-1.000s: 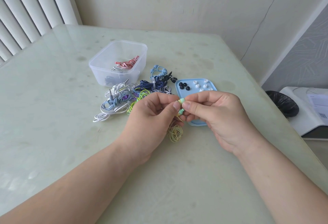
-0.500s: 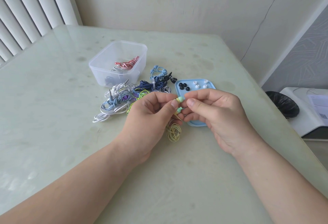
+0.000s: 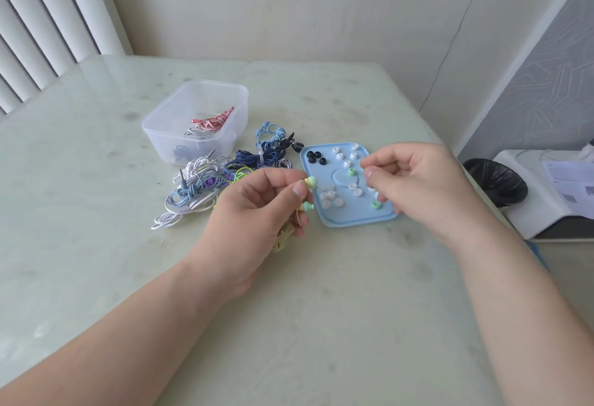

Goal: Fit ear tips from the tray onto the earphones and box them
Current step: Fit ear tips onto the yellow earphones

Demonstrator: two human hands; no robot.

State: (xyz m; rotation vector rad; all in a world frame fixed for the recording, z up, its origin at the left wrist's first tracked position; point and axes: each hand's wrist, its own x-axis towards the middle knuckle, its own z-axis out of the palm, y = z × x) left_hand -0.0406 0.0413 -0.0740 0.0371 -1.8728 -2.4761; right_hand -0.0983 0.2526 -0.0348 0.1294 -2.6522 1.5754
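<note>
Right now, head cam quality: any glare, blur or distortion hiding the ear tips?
Head view: soft, even daylight with faint shadows; mild sheen on the table at far left, none over the blue tray. Wide-angle bending shows along the blinds and wall edges. Ear tips on the tray are small but distinguishable by colour; the earbud in the left hand is slightly soft.

Right hand [image 3: 418,187] over the tray's [image 3: 347,217] right edge, fingertips perhaps empty
</note>
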